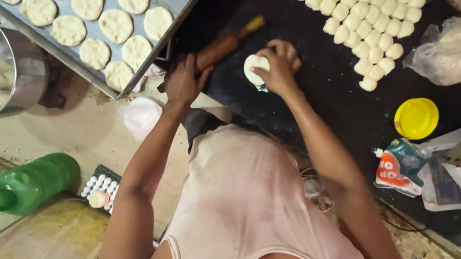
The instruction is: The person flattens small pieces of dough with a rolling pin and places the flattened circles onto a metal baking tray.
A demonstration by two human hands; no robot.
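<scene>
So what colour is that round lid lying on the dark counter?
The round lid is bright yellow, lying on the dark counter; the head view shows it.
</scene>
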